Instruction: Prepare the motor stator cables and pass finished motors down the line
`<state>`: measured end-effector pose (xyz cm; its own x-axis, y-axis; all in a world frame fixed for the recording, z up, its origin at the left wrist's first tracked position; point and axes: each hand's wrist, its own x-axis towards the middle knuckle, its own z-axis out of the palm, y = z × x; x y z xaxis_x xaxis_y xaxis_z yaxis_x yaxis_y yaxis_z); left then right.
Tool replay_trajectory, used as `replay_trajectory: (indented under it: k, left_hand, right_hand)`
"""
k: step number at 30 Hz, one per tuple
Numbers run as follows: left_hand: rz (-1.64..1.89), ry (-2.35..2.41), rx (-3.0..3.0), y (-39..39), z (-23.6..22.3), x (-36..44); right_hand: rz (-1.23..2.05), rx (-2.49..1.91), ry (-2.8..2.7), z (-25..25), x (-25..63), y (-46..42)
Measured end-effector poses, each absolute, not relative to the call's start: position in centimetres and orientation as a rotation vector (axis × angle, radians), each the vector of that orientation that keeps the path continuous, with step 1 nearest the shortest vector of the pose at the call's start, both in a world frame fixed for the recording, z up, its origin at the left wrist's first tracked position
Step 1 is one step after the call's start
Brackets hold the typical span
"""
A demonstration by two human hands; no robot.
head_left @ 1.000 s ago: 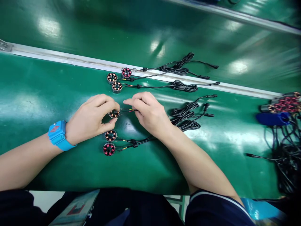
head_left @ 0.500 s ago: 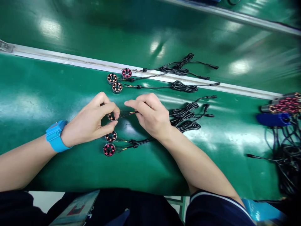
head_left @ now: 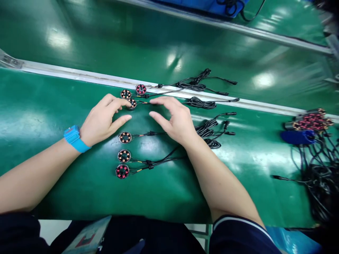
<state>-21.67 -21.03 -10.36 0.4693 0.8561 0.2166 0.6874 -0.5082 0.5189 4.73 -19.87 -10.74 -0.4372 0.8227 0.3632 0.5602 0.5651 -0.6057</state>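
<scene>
My left hand [head_left: 104, 118] is open, its index fingertip touching a motor stator [head_left: 132, 103] with copper windings in the back group. My right hand [head_left: 174, 120] is also open, thumb and fingers apart, with its fingertips at the thin wires and black cable of that same stator. Just behind are another copper stator [head_left: 125, 94] and a red-wound stator [head_left: 141, 89]. Nearer to me lie a copper stator [head_left: 125, 137], a second copper stator [head_left: 124, 155] and a red-wound stator [head_left: 122, 171], their cables running right, partly hidden under my right hand and forearm.
Coiled black cables [head_left: 202, 103] with plugs lie to the right. At the far right is a pile of red and copper stators [head_left: 312, 120], a blue roll-shaped object [head_left: 298, 137] and tangled cables [head_left: 323, 187]. A metal rail [head_left: 79, 73] crosses behind the green work surface [head_left: 159, 197].
Both hands have moved away from me, from the near copper stator to one in the back group. The near stator now lies free on the surface, and my left fingers have spread apart.
</scene>
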Motion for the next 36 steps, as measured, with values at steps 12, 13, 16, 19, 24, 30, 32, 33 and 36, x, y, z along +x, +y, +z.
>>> replay_trajectory:
  k: [12,13,16,19,24,30,32,33,36]
  left_hand:
    - [0.665,1.157,2.452,-21.4,-10.9,-21.0]
    - [0.668,1.15,2.473,-21.4,-10.8,-21.0]
    - [0.649,1.139,2.553,-21.7,-10.5,-21.3]
    - [0.607,1.131,2.542,-21.9,-10.1,-21.5]
    - [0.522,1.088,2.366,-22.0,-9.7,-21.5]
    - [0.4,1.062,2.195,-21.6,-9.0,-21.9]
    - [0.334,1.033,2.174,-21.4,-9.0,-22.1]
    - [0.304,1.016,2.173,-21.4,-8.9,-22.2]
    - [0.233,0.984,2.194,-21.2,-8.8,-22.6]
  right_hand:
    - [0.346,-1.071,-2.297,-13.1,4.0,-20.0]
    - [0.359,-1.048,-2.272,-13.0,3.9,-20.2]
    - [0.389,-0.994,-2.221,-12.8,3.7,-20.5]
    - [0.377,-0.953,-2.189,-12.7,3.6,-20.7]
    - [0.394,-0.919,-2.187,-12.8,3.4,-20.8]
    - [0.473,-0.88,-2.209,-12.6,3.3,-21.0]
    - [0.496,-0.874,-2.225,-12.5,3.3,-21.0]
    - [0.507,-0.876,-2.235,-12.5,3.3,-20.9]
    - [0.548,-0.89,-2.27,-12.5,3.4,-20.9]
